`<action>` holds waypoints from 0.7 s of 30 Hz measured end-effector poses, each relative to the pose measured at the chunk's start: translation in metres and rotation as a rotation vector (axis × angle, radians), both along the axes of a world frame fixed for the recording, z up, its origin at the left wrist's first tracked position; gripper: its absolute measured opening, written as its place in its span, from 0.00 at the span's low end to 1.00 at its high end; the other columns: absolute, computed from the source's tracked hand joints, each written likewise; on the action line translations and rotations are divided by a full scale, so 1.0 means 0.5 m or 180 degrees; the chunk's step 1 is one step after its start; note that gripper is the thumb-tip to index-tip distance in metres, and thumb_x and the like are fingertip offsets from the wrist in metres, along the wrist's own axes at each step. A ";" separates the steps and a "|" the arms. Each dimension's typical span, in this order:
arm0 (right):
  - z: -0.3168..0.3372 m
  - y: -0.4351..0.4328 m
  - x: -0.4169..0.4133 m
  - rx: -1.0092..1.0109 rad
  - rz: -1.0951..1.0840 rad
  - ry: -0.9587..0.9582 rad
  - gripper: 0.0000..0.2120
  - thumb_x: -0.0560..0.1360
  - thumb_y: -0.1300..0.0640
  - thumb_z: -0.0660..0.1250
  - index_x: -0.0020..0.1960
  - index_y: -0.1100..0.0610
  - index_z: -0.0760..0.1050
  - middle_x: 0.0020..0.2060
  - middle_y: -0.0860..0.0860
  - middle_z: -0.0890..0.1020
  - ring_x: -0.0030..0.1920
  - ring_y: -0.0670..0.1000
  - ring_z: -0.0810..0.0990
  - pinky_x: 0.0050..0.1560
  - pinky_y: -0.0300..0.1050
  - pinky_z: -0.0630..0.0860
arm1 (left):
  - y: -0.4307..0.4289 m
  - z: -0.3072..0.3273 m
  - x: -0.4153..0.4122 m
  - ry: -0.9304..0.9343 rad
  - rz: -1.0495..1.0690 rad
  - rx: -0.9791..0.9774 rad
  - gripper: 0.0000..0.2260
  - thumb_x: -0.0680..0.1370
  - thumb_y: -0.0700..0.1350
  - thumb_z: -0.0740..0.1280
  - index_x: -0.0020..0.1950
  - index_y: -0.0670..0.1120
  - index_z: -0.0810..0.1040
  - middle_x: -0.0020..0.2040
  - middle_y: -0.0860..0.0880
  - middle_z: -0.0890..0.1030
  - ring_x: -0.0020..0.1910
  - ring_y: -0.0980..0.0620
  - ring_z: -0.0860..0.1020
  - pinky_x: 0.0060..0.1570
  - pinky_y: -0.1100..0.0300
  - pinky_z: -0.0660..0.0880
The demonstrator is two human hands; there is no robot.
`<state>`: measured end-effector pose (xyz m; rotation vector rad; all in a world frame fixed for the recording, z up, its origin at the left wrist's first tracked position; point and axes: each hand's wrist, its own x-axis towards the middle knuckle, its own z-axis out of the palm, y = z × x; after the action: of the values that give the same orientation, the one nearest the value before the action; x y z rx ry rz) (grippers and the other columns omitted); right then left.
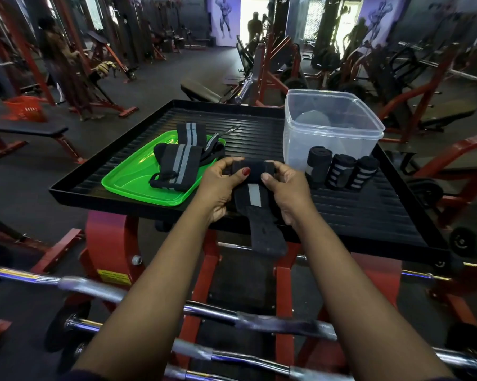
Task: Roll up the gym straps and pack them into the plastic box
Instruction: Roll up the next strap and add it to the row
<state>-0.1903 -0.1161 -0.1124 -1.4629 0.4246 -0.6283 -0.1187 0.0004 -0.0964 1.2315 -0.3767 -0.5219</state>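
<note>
A black gym strap with a grey stripe (255, 193) is partly rolled at its far end, and its loose tail hangs over the near edge of the black tray table (369, 204). My left hand (222, 182) and my right hand (287, 188) grip the two ends of the roll. Three rolled straps (342, 169) stand side by side right of my hands. Behind them stands the clear plastic box (331, 125), open. Several unrolled straps (179, 160) lie on a green tray (138, 182) to the left.
Chrome barbell bars (232, 317) run across below my forearms, over a red machine frame (105, 243). Gym benches and red racks fill the floor behind the table. A person (56, 50) stands far left, another in the doorway (255, 26).
</note>
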 end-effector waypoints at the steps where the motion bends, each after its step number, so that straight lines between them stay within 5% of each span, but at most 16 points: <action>1: 0.001 0.001 0.000 -0.0033 -0.0015 0.0032 0.14 0.77 0.69 0.64 0.51 0.51 0.78 0.46 0.50 0.84 0.48 0.50 0.82 0.56 0.50 0.79 | 0.000 -0.001 0.001 -0.0033 0.0018 0.0030 0.13 0.75 0.32 0.68 0.58 0.41 0.76 0.40 0.42 0.82 0.35 0.50 0.82 0.33 0.56 0.81; 6: 0.002 -0.001 0.004 -0.0179 -0.0145 0.0238 0.17 0.76 0.70 0.65 0.49 0.47 0.76 0.49 0.50 0.82 0.52 0.51 0.80 0.61 0.52 0.76 | -0.003 -0.006 0.005 -0.0202 0.0113 -0.0001 0.16 0.70 0.26 0.69 0.52 0.43 0.79 0.34 0.48 0.83 0.33 0.53 0.82 0.34 0.60 0.80; 12: 0.000 0.001 0.004 -0.0107 -0.0287 0.0127 0.03 0.77 0.55 0.68 0.46 0.47 0.79 0.52 0.55 0.83 0.55 0.56 0.81 0.60 0.55 0.78 | 0.000 -0.012 0.012 -0.0354 -0.0124 -0.0118 0.18 0.69 0.24 0.68 0.50 0.44 0.79 0.40 0.46 0.84 0.40 0.54 0.82 0.40 0.62 0.80; 18: 0.003 -0.001 0.004 -0.0035 -0.0306 -0.0020 0.10 0.78 0.66 0.65 0.52 0.52 0.75 0.48 0.53 0.82 0.50 0.50 0.80 0.54 0.45 0.77 | -0.007 -0.011 0.007 -0.0156 -0.0276 -0.0209 0.14 0.73 0.36 0.71 0.59 0.45 0.78 0.47 0.42 0.81 0.46 0.49 0.80 0.49 0.56 0.78; 21: 0.006 -0.002 -0.001 -0.0107 -0.0207 0.0143 0.11 0.78 0.68 0.64 0.55 0.53 0.72 0.51 0.54 0.81 0.50 0.50 0.79 0.48 0.39 0.77 | -0.009 -0.016 0.011 -0.0029 -0.0174 -0.0203 0.15 0.72 0.33 0.70 0.58 0.40 0.78 0.45 0.41 0.82 0.43 0.47 0.81 0.48 0.54 0.79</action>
<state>-0.1906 -0.1171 -0.1092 -1.5021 0.5004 -0.6579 -0.1131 -0.0040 -0.1045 1.1649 -0.4325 -0.5474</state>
